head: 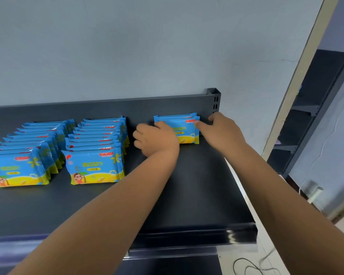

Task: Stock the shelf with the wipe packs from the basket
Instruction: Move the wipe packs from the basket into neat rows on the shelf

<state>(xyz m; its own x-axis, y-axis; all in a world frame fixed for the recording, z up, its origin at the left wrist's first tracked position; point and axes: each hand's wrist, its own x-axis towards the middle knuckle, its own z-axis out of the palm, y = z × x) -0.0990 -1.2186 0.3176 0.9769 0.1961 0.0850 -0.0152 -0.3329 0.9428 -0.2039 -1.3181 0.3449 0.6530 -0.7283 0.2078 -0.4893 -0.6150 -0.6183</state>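
Here both hands sit at the far right of the dark shelf [197, 185], steadying a small upright group of wipe packs [184, 126] against the back panel. The left hand [156, 138] is loosely curled with its fingers against the left edge of the front pack; the right hand [220, 129] reaches in from the right, fingers [200, 124] touching the pack's upper right corner. Whether either hand truly grips the pack or only presses it into line cannot be told. To the left, well apart from this group, stand two finished rows: the middle row [96, 149] and the left row [26, 153], each running from near to far. The basket is out of view. The risk from here is that these few packs, soft and thin and standing on edge with nothing in front of them, slump forward or fan sideways once the hands let go. A careless withdrawal of the left hand could also brush the middle row and topple it like dominoes.
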